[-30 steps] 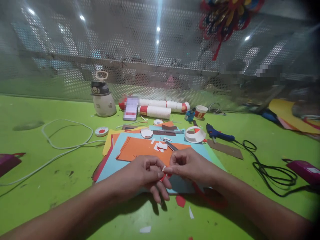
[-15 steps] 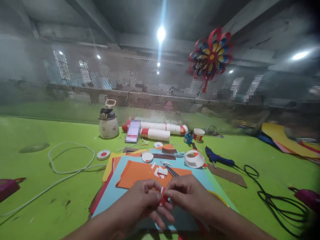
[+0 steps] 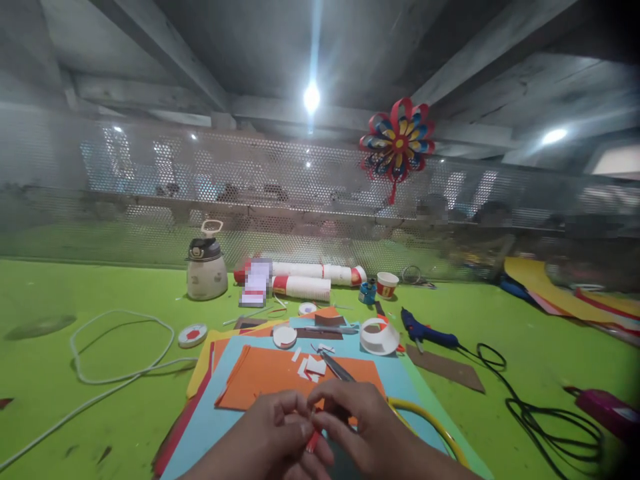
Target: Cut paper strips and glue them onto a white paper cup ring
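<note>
My left hand (image 3: 280,430) pinches a small red piece (image 3: 313,441), perhaps folded paper, low in the middle of the view. Against its fingertips, my right hand (image 3: 356,415) has thumb and forefinger brought together; whatever lies between them is too small to make out. Beneath both hands are an orange sheet (image 3: 243,380) and a larger light blue sheet (image 3: 193,443). White paper scraps (image 3: 314,366) rest on the orange sheet. Scissors (image 3: 336,366) with yellow handles (image 3: 433,421) lie partly hidden under my right hand.
A roll of white tape (image 3: 379,337), a blue glue gun (image 3: 430,331) and its black cord are to the right. White lids, a white cable (image 3: 107,383) and a bottle (image 3: 207,277) stand left. Paper cups line the back, before a mesh screen.
The view has tilted up, so the table things sit lower in the picture. The right fingers have shifted on the small piece, and a white bit at its top no longer shows.
</note>
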`<state>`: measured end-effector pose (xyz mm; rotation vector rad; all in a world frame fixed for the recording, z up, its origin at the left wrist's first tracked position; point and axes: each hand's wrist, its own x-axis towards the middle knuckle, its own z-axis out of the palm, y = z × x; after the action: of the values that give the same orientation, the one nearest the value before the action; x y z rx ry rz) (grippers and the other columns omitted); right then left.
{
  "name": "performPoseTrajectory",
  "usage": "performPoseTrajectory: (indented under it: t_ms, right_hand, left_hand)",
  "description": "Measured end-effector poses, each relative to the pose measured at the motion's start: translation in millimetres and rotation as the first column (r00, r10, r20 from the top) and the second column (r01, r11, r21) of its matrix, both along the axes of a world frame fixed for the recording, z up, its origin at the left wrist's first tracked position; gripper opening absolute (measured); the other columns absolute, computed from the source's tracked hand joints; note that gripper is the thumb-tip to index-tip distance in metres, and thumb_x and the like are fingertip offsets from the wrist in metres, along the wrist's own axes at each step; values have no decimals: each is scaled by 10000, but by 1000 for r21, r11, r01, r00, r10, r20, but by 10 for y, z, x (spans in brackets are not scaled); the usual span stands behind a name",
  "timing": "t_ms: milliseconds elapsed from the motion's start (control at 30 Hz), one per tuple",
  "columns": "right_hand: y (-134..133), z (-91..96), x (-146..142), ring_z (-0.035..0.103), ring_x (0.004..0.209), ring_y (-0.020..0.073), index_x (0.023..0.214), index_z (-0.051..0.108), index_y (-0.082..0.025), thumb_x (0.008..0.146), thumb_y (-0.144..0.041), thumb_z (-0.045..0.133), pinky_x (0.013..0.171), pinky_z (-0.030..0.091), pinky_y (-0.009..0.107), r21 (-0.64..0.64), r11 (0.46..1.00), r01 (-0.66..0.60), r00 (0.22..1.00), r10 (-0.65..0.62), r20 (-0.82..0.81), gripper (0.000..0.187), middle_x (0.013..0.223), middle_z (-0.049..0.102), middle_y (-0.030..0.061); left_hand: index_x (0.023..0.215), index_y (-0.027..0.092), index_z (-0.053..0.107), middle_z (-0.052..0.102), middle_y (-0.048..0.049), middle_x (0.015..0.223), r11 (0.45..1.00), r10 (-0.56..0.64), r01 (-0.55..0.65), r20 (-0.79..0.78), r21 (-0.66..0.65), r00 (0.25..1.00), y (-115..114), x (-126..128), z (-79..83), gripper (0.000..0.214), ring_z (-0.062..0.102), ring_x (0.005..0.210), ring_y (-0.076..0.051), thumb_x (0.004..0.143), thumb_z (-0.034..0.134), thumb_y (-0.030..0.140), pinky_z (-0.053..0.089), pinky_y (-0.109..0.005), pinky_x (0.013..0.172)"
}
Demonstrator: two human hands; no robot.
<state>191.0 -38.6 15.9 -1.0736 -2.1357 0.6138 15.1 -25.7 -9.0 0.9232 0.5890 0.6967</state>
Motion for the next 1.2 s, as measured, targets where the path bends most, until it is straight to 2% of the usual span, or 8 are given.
performPoseTrajectory:
  t_ms: [100,200,267,367,467,567,967,1200]
  right_hand:
    - [-23,24,3,608,684,157,964,652,-203,873,-232,492,622,469,252,41,999,-35,999,34,8,187,793,695,35]
    - [-37,45,5,620,780,175,1016,645,-208,888,-244,476,711,481,284,24,999,-36,999,37,-18,216,874,694,51]
    - [-47,58,-3,603,732,179,1014,639,-180,890,-279,489,679,478,293,-40,999,18,998,-20,-60,219,802,671,49]
    - [-69,91,-25,549,606,150,829,630,-153,900,-338,498,576,451,265,-202,976,79,985,-108,-137,238,663,603,15]
    - [-79,140,-41,527,564,125,773,596,-159,909,-383,502,553,434,243,-348,936,59,970,-137,-201,279,621,562,-17]
    - [-76,177,-50,524,557,117,795,602,-160,909,-396,510,558,427,239,-420,907,44,960,-155,-234,278,609,563,-25]
    - [-85,129,-62,492,548,102,704,624,-156,811,-301,622,537,403,240,-456,888,60,932,-214,-294,180,623,578,-17]
    - [-65,142,-51,498,544,108,692,596,-152,805,-322,629,535,406,252,-497,867,44,924,-225,-310,206,600,581,-12]
  left_hand:
    - [798,160,539,698,-81,665,1000,-18,18,-7,14,1000,12,-9,-23,231,654,507,-122,762,717,303,418,-198,481]
    - [788,160,540,689,-66,664,999,-32,32,-18,9,999,14,-7,40,314,663,516,-149,704,757,371,447,-224,488]
    - [781,154,546,680,-56,664,1000,-7,8,-33,29,999,-1,-11,122,310,659,514,-156,715,741,386,462,-239,484]
    - [787,136,561,671,-49,700,993,81,-78,-32,87,996,-39,-28,248,240,662,569,-154,756,707,324,498,-253,533]
    - [794,140,536,689,-69,734,993,74,-68,-62,98,995,-63,-41,317,237,669,602,-159,774,692,316,521,-270,570]
    - [774,162,486,703,-69,736,994,80,-71,-96,87,992,-68,-38,322,273,679,591,-168,769,693,340,529,-277,552]
    - [764,175,461,693,-49,735,992,52,-29,-188,124,981,-78,-40,309,266,707,602,-203,803,650,358,535,-262,465]
    - [810,160,484,697,-64,783,993,5,13,-161,114,987,-80,-46,337,159,712,650,-189,878,552,286,555,-268,530]
